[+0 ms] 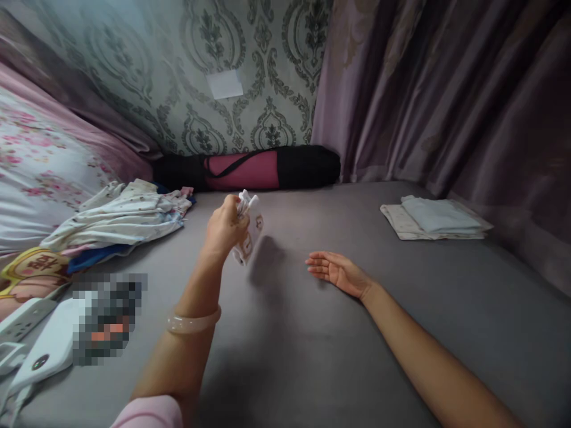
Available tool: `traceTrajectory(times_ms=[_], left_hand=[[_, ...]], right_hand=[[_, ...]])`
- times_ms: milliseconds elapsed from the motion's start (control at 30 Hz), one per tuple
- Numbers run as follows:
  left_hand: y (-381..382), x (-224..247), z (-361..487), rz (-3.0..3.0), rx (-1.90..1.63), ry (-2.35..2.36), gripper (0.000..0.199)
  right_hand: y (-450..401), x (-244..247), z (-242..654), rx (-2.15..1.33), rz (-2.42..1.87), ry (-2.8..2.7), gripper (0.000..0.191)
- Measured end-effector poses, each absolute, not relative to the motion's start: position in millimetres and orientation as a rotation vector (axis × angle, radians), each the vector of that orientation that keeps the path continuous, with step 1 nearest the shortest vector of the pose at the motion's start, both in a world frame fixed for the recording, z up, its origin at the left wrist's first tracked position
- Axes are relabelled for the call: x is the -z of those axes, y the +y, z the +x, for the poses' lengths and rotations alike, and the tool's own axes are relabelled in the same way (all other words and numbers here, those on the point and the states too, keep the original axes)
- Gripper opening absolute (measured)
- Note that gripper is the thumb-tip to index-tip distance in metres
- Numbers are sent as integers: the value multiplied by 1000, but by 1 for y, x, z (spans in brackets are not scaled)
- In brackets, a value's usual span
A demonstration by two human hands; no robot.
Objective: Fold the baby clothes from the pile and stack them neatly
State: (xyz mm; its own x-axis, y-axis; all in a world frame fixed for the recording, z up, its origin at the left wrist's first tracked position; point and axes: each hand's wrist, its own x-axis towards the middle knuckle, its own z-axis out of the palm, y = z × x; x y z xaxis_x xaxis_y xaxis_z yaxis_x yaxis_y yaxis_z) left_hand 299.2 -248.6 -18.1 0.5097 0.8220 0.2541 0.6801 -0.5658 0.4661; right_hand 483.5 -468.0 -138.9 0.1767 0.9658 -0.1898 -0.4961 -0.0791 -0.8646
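Note:
My left hand [228, 224], with a pale bangle on its wrist, grips a bunched white cloth [250, 235] with brown prints. The cloth hangs above the grey sheet [289, 309] and casts a shadow to its right. My right hand [336, 270] is held low over the sheet, palm turned to the left, fingers stretched out and nothing in them. Its nearest item is the hanging cloth, a short way to the left.
Folded light cloths [441, 220] lie at the right. At the left are a pile of clothes [129, 214], a power strip [27, 318] and a white device [53, 342]. A black and pink bag [250, 169] rests along the wall.

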Motion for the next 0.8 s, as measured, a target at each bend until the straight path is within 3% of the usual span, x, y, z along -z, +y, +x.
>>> traceTrajectory(times_ms=[133, 333, 633, 800], left_hand=[[-278, 21, 318, 2775, -441, 1264, 32], [-312, 58, 346, 2756, -212, 1040, 27], [-289, 78, 355, 2153, -575, 765, 27], [-267, 91, 347, 2338, -713, 845, 26]], right_hand=[[-469, 137, 483, -1359, -1014, -608, 29], [-469, 134, 481, -1365, -994, -582, 28], [-468, 137, 483, -1395, -968, -563, 29], [-465, 138, 481, -1345, -982, -509, 23]])
